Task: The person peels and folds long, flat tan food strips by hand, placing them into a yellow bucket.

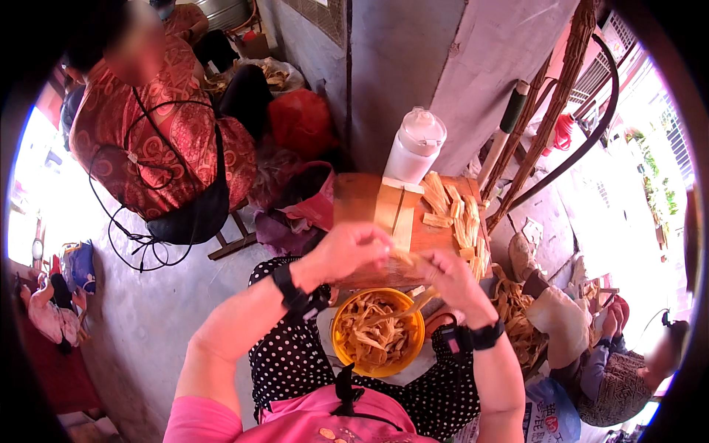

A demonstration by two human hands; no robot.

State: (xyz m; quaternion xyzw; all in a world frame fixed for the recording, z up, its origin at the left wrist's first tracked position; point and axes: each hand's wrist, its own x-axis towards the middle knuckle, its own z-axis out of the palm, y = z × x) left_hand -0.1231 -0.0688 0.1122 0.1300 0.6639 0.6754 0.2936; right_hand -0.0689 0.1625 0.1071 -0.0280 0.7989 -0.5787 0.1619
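Tan strip [403, 258]: up between the two hands, over the near edge of the brown wooden tabletop [356, 201].
Right hand [452, 279]: fingers bent and closed, gripping the strip's right end.
Left hand [353, 251]: at the strip's other end, fingers curled and motion-blurred; can't tell from here whether they pinch it or sit just beside it.
Long piece [413, 304]: slants from just under the right hand down over the bowl; can't tell if that hand has it too.
Yellow bowl [391, 368]: below the hands, between the person's knees, full of loose tan pieces [377, 341].
Pale board [395, 209]: lies on the tabletop beyond the hands, dark line along it.
Strip stack [459, 218]: right part of the tabletop, pieces laid loosely over each other.
White lidded container [417, 144]: behind the board, near the grey wall [413, 63].
Wrists: black band [294, 295] on the left, another on the right.
Floor, right side: bigger heap of tan pieces [515, 321], beside the person's knee.
Others nearby: one co-worker in a red patterned top [162, 133] at far left, another in a dark patterned top [620, 387] at lower right.
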